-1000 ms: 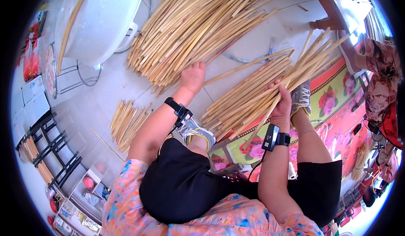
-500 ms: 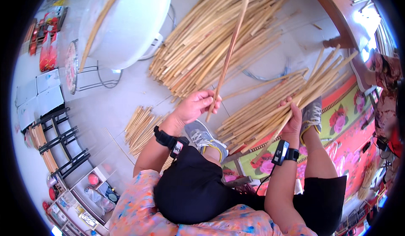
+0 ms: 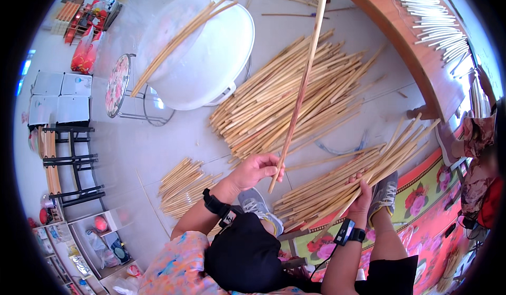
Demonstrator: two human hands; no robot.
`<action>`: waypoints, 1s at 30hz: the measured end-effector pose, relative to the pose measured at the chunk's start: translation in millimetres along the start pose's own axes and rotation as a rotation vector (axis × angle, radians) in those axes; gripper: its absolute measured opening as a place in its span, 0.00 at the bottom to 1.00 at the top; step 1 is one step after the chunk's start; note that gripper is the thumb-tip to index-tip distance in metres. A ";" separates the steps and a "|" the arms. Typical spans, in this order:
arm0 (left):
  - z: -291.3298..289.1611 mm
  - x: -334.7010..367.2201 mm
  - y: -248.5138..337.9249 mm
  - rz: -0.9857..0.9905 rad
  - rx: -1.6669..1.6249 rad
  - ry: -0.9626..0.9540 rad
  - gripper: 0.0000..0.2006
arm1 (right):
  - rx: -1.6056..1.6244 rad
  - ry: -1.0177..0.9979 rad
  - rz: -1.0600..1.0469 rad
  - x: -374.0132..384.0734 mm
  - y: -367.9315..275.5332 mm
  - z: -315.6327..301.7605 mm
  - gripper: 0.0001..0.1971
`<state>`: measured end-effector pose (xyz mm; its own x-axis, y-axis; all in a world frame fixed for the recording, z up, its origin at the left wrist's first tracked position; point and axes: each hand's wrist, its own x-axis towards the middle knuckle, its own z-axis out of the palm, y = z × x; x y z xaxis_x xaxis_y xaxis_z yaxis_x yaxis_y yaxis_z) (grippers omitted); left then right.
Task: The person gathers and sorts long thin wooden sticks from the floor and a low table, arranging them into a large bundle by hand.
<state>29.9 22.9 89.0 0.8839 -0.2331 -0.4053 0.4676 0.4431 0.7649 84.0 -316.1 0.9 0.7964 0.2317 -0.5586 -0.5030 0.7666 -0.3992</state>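
Observation:
Between the thumb and fingers of my left hand [image 3: 256, 171] is the lower end of one long, thin wooden stick [image 3: 301, 95], reddish brown low down and paler toward its top. It stands tilted, pointing away from me. My right hand [image 3: 360, 197] is closed round a loose bundle of pale sticks [image 3: 394, 158] that fans out to the far right. Beneath and left of that bundle, more sticks [image 3: 316, 194] lie side by side near my right shoe. Beyond my hands a large heap of similar sticks [image 3: 284, 97] covers the floor.
A big white tub [image 3: 211, 68] with two sticks across it stands far left, by a round flowered stool [image 3: 118, 84]. Short sticks [image 3: 184, 187] lie left of my left hand. A wooden table [image 3: 421, 68] bearing white rods is far right. Another person's leg [image 3: 453, 148] shows there.
The view has tilted upward, so the tub, heap and hands sit lower in the picture. My left hand still has the single stick and my right hand the bundle.

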 end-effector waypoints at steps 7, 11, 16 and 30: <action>3.4 -6.7 6.7 0.000 0.118 0.063 0.08 | 0.003 -0.018 -0.014 -3.8 0.1 13.0 0.24; 3.5 -5.8 4.2 0.011 0.138 0.090 0.07 | -0.014 -0.019 -0.008 -4.3 -4.4 12.5 0.24; 0.5 -8.8 5.0 -0.015 0.210 0.179 0.07 | -0.033 -0.018 0.006 -4.5 1.9 16.9 0.24; -35.8 -15.0 -34.2 0.068 0.511 0.336 0.11 | 0.144 -0.015 0.039 -6.3 9.2 57.4 0.23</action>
<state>0.6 42.3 51.0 0.9020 0.1039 -0.4190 0.4249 -0.0428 0.9042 93.6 -276.2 42.5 0.7826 0.2712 -0.5603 -0.4813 0.8344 -0.2684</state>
